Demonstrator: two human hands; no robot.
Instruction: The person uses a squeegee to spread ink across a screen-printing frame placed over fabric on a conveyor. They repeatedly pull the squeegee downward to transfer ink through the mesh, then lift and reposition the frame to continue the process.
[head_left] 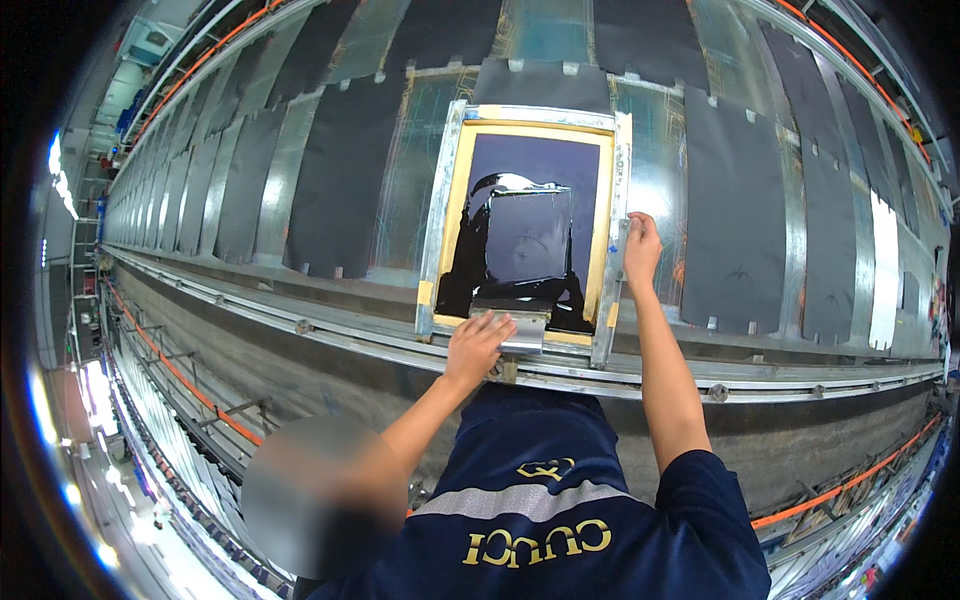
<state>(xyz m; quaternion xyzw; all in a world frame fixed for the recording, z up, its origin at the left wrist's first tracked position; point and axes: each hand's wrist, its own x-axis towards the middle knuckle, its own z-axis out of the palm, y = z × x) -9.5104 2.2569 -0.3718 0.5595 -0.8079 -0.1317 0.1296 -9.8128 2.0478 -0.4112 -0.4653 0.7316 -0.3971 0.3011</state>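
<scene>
A screen printing frame (540,113) lies on the long table in front of me, its metal sides edged inside with yellow tape. Glossy black ink (464,262) is spread over its dark mesh, around a duller rectangle in the middle. My left hand (476,347) is closed on a metal squeegee (527,334) at the frame's near end. The squeegee's blade edge meets the ink and is partly hidden. At the right side rail, my right hand (642,252) grips the frame's outer edge with curled fingers.
Dark fabric panels (738,215) lie in rows along the table, with glossy bare strips between them. A white strip (883,270) lies at the right. A metal rail (250,301) runs along the table's near edge. Orange bars (190,385) line the near side.
</scene>
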